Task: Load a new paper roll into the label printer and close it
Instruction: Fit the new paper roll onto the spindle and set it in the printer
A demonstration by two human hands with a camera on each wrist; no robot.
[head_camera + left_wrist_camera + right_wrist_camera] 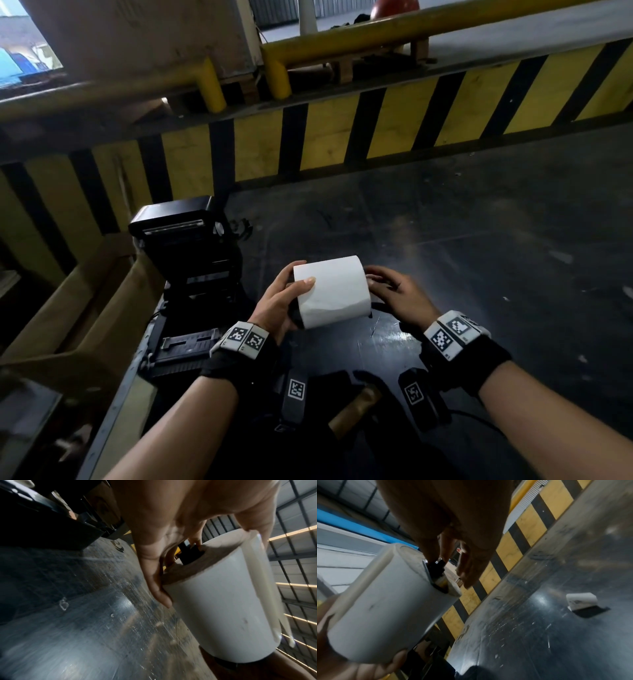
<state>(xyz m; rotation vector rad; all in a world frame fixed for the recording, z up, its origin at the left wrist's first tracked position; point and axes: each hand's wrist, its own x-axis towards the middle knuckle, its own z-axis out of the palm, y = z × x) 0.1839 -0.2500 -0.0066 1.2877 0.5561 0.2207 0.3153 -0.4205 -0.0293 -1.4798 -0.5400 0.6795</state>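
Both hands on roll above tabletop, printer open at left.
Left hand [279, 301] grips white roll [331, 291], thumb on top, fingers [160, 592] curled at its end. Right hand [397, 294] fingers [465, 566] pinch black spindle [435, 567] in the core. Printer [186, 274] lid up, just left of roll, on dark tabletop [479, 257].

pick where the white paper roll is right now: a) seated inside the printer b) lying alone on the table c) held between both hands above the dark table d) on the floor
c: the white paper roll is gripped by the left hand at one end, the right hand at the other, while the open label printer sits apart to the left.
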